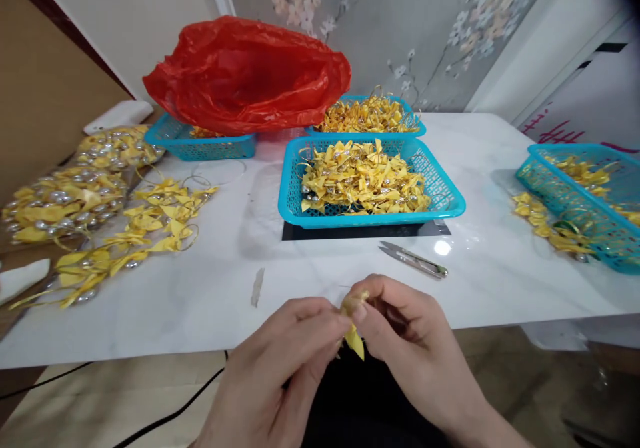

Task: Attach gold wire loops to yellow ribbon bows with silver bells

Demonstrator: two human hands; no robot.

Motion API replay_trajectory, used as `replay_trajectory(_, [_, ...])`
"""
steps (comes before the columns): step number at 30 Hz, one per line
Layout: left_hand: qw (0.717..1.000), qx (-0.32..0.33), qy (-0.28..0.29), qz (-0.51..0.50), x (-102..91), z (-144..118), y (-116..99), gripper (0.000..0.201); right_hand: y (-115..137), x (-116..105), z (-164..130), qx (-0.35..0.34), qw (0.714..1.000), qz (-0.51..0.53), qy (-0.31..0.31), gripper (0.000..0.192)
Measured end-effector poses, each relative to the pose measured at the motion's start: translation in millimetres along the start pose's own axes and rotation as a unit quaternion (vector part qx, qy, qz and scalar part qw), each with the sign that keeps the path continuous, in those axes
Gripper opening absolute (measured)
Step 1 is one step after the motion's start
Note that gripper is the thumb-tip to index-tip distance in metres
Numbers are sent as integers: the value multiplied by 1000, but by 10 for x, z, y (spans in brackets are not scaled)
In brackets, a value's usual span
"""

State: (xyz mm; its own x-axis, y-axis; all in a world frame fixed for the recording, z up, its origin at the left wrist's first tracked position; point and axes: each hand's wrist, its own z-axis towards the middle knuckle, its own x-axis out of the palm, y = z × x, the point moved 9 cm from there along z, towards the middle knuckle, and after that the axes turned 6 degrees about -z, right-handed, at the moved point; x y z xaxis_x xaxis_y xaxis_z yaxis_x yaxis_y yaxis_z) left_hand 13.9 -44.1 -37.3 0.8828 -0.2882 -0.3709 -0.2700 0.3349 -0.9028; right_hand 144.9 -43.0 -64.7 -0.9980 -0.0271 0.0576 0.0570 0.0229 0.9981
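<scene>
Close to the table's front edge, my left hand (295,348) and my right hand (407,338) meet, both closed on one small yellow ribbon flower (355,343). A pointed yellow petal hangs down between them; the rest of the flower is mostly covered by my fingers. Beyond my right hand lies a pair of thread snips (414,260). Straight ahead, a blue plastic basket (373,220) holds a heap of similar yellow flowers (367,178) with silvery beads.
A red plastic bag (240,75) covers part of a back-left basket (210,149). Another filled basket (423,128) stands behind, one more basket (565,195) at right. Beaded yellow flowers (160,218) spread leftward beside bagged bundles (65,201). A black cable (175,411) runs below the table.
</scene>
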Motion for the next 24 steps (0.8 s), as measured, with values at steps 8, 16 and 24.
replay_trajectory(8, [995,-68,-43,-54,-69,62,116,30,-285,69,-128,104,992,31,69,42])
replay_trajectory(16, [994,-62,-82,27,-119,51,155,20,-79,15,-300,-11,986,-152,72,31])
replay_trajectory(24, [997,-66,-46,-5,-43,24,186,18,342,-36,-198,-136,963,-232,-32,26])
